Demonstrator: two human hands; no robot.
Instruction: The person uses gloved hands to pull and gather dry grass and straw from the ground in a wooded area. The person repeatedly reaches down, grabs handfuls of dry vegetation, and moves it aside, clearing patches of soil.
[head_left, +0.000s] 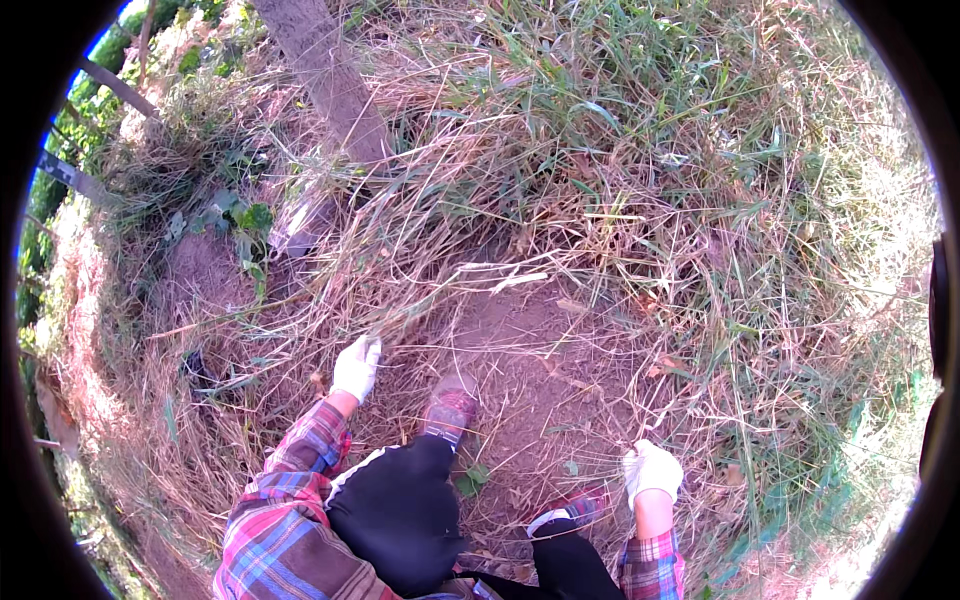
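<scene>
My left hand (357, 369), in a white glove, closes on a bundle of dry grass (409, 311) that spreads up and to the right. Lower and to the right, my right hand (654, 472), gloved the same way, is closed at the ends of thin dry stems (637, 420). Its fingertips are hidden from view. Between the hands lies brown bare soil (517, 337) strewn with loose straw. My left shoe (452, 401) stands on this soil near my left hand, and my right shoe (589, 506) is just left of my right hand.
A tree trunk (330, 82) rises at the upper left, with a grey stone-like object (300, 229) near its base. A broad-leaved green plant (255, 217) grows beside it. Green and dry grass (637, 97) covers the ground ahead and right. Posts (120, 86) stand at far left.
</scene>
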